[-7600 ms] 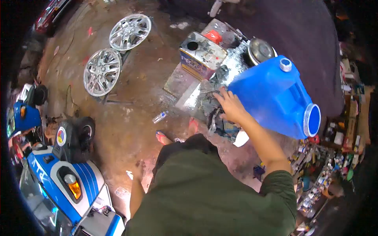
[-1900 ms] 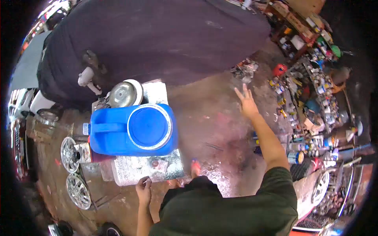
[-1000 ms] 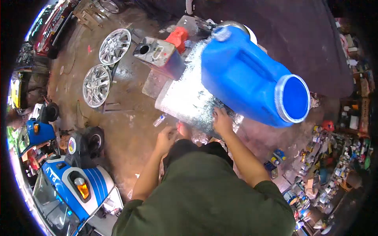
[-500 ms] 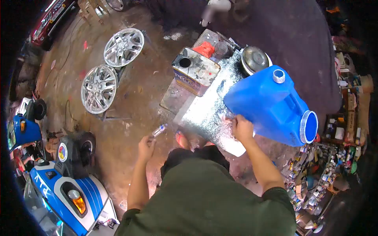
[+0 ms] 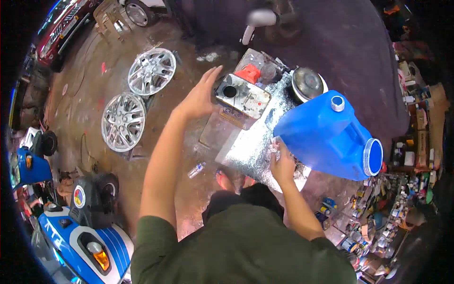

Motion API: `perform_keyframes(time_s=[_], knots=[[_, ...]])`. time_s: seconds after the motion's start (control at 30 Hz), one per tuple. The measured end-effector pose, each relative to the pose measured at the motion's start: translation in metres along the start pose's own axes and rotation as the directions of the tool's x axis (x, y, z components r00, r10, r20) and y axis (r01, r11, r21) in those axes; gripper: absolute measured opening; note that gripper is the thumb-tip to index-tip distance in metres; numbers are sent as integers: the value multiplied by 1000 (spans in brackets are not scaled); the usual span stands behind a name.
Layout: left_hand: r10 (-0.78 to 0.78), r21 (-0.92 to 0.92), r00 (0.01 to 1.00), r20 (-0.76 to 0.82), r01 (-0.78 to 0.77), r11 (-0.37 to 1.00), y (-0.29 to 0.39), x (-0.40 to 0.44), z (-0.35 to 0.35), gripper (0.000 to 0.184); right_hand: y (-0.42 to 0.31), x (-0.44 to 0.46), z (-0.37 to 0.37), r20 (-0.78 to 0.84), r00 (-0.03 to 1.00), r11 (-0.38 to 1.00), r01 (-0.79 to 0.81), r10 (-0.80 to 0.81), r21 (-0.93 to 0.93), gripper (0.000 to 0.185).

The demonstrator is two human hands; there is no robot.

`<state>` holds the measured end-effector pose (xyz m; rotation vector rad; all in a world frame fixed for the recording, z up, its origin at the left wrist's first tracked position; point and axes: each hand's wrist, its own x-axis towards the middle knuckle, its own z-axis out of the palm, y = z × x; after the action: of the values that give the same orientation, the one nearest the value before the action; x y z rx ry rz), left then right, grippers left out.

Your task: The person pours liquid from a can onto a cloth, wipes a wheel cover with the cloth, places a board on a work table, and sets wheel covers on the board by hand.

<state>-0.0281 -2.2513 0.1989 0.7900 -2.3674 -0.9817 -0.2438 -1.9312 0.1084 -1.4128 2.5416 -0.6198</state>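
Observation:
My left hand reaches forward with fingers stretched out, at the left side of a rectangular metal can. The can has a round dark hole in its stained top; whether my fingers touch it I cannot tell. My right hand is curled over the silver-speckled white board, close to the blue plastic jug. Something small and pale shows at its fingertips, too unclear to name. The jug lies tilted, with one small capped neck and a wide round mouth.
Two silver wheel covers rest at the left. A small clear bottle lies on the floor. Behind the can are an orange-red crumpled item and a round metal lid. A blue-and-white vehicle stands lower left; cluttered supplies line the right.
My left hand has moved forward from beside the clear bottle to the metal can, fingers spreading. My right hand has shifted slightly left over the board. The view has tilted a little.

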Motion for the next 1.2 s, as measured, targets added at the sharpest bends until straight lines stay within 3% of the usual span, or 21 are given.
perform_keyframes(time_s=[0.1,0.2,0.27,0.33,0.47,0.6,0.63,0.67,0.73,0.77,0.8,0.83,0.87,0.93,1.0,1.07,1.1,1.17,1.2], knots=[[262,20,943,204,-272,962,-27,45,5,116,-9,-35,-13,112,994,995,-20,9,96,45],[49,-93,934,353,-17,995,-12,46,0,111,2,-73,-17,159,987,981,-58,28,184,45],[144,-49,975,169,-138,989,18,19,5,102,10,-90,-22,171,982,956,-124,79,268,46],[70,-130,980,187,-45,990,70,-13,-3,99,8,-101,-38,189,966,893,-237,176,383,48],[133,-19,973,191,-132,991,116,-62,2,98,-6,-95,-79,72,991,884,-134,113,449,68],[134,-16,959,250,-134,991,168,-98,15,98,-29,-82,-131,-103,964,826,264,-246,498,104],[89,0,961,262,-92,996,187,-109,26,99,-28,-84,-139,-69,932,819,347,-356,457,107],[169,-60,942,290,-158,986,194,-117,42,100,-25,-92,-146,-18,898,814,408,-440,414,111],[110,-94,946,305,-85,992,225,-141,81,103,-16,-122,-165,18,919,891,377,-394,255,113],[167,-135,934,317,-130,982,224,-157,102,107,5,-144,-174,27,949,923,299,-314,243,114],[103,-356,932,347,29,934,233,-175,127,116,25,-165,-174,34,965,938,243,-259,246,115],[71,-418,929,363,94,904,243,-193,151,114,42,-185,-170,41,973,941,207,-225,268,116],[28,-464,926,378,163,871,247,-211,170,113,62,-210,-165,-11,996,953,87,-88,290,116],[-4,-327,891,453,171,929,231,-250,206,101,117,-271,-155,-93,982,929,-123,165,350,116],[-198,-217,840,505,346,913,225,-296,243,85,176,-327,-140,-203,879,884,-368,432,288,119],[-366,-124,756,542,503,856,180,-348,266,79,226,-373,-121,-20,588,568,-773,809,283,125],[-457,-64,688,565,588,806,143,-376,271,76,258,-397,-101,5,452,433,-857,892,279,124],[-276,207,634,722,183,961,92,-399,261,65,320,-448,-56,97,111,76,-949,989,307,126],[-274,267,588,761,100,958,81,-405,257,63,349,-469,-41,177,-84,-140,-934,981,330,130]])
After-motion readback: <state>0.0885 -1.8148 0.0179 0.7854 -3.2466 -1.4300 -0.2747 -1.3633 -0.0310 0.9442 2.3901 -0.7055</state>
